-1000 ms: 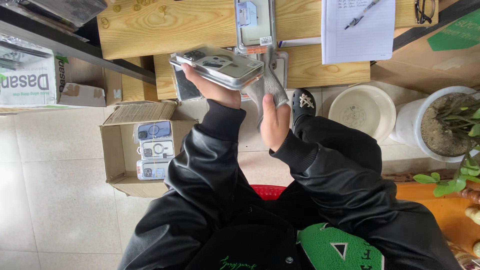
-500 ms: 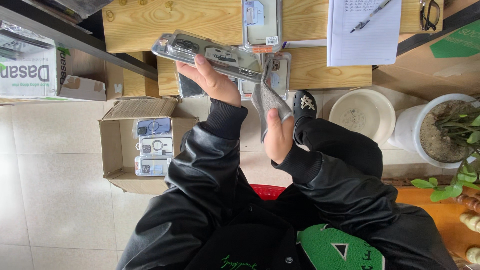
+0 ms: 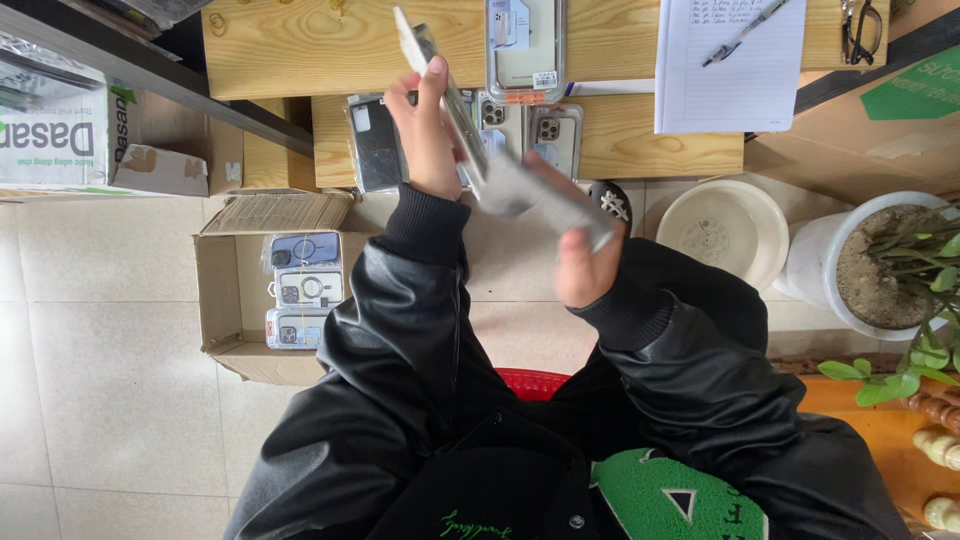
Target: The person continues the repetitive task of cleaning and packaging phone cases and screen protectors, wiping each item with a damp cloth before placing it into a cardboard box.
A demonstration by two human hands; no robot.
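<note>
My left hand (image 3: 425, 135) is raised over the wooden bench and grips a clear packaged phone case (image 3: 445, 90), turned on its edge. Lower and to the right, my right hand (image 3: 580, 265) holds a grey plastic sleeve (image 3: 535, 195) that is blurred by motion. The sleeve's upper end reaches the lower end of the case. Both arms are in black jacket sleeves.
More packaged phone cases (image 3: 525, 45) lie on the wooden bench (image 3: 300, 45), beside a sheet of paper with a pen (image 3: 730, 70) and glasses (image 3: 860, 30). An open cardboard box (image 3: 215, 290) of cases sits on the floor at left. A white bowl (image 3: 725, 225) and a plant pot (image 3: 815, 265) stand at right.
My left hand has lifted the case higher and turned it from lying flat to standing on edge. My right hand has swung the grey sleeve up towards it.
</note>
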